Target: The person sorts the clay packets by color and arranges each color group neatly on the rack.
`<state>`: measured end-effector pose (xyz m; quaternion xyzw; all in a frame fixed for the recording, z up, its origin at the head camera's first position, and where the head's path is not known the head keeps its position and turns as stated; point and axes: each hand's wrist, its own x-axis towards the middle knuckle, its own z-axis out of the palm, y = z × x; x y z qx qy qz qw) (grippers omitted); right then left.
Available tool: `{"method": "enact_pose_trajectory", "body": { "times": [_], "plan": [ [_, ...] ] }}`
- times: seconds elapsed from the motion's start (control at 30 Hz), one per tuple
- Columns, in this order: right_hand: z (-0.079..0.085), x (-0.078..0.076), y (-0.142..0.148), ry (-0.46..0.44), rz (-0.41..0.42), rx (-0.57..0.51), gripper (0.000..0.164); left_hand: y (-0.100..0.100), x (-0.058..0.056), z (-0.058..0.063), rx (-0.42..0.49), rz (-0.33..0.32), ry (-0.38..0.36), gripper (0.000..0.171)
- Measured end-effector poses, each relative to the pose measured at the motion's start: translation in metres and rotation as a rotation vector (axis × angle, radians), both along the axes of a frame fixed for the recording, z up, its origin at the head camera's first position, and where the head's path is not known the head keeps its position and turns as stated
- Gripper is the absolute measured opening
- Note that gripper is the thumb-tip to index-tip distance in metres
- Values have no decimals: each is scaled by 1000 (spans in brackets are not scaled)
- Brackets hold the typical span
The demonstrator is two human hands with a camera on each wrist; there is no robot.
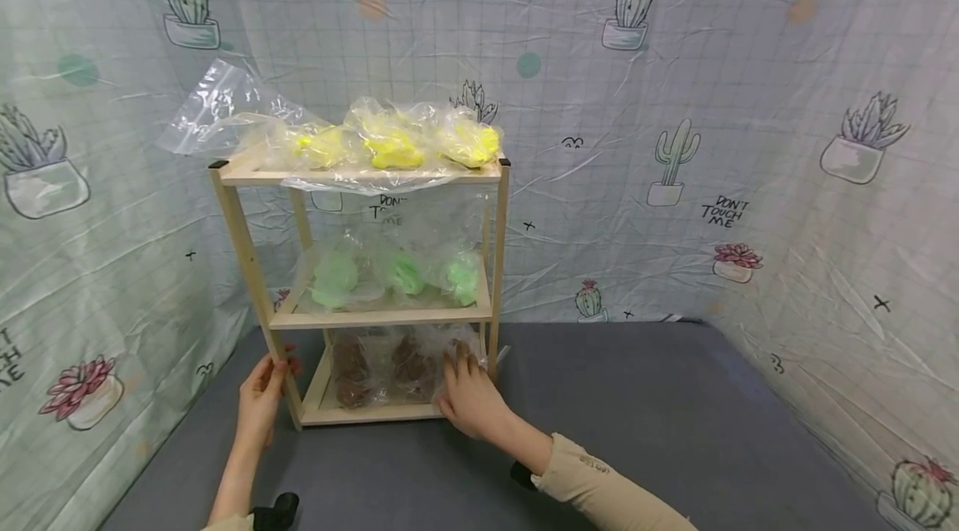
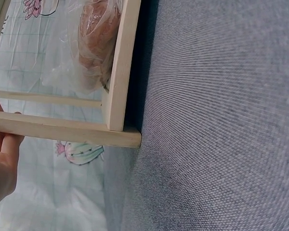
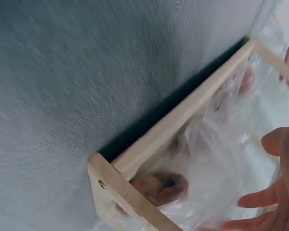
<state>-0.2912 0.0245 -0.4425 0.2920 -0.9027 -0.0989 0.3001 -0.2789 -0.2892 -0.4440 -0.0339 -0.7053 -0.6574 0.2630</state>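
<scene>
A three-tier wooden shelf (image 1: 382,318) stands on the grey table. My left hand (image 1: 256,399) grips its left front post (image 2: 62,129), thumb and fingers on either side. On the bottom tier lie clear plastic bags with brown lumps (image 1: 352,373) inside. My right hand (image 1: 474,398) is at the right end of that tier, its fingers over the right-hand bag (image 3: 212,163). In the right wrist view those fingers are spread and fairly straight beside the loose plastic. A brown lump (image 3: 159,188) shows at that end near the post.
The middle tier carries bags with light green lumps (image 1: 335,277). Bags with yellow lumps (image 1: 393,150) lie on the top tier, and one bag's zip end (image 1: 217,102) sticks out past the left edge. A cactus-print curtain (image 1: 584,98) surrounds the grey table (image 1: 614,423).
</scene>
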Motion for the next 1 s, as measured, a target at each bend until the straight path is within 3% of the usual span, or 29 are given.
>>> {"method": "enact_pose_trajectory", "body": {
  "times": [0.23, 0.4, 0.5, 0.7, 1.0],
  "plan": [
    [-9, 18, 7, 78, -13, 123, 62, -1, 2, 1, 7, -5, 8, 29],
    [-15, 18, 6, 51, -6, 125, 65, 0, 2, 2, 2, -3, 0, 30],
    [-17, 16, 5, -71, 11, 85, 65, 0, 2, 3, 5, 5, -9, 31],
    [-20, 11, -1, -403, 18, -21, 67, 0, 2, 3, 7, 11, -13, 31],
    [-16, 5, -4, -515, 31, -87, 67, -1, 1, 2, 4, 12, -16, 30]
  ]
}}
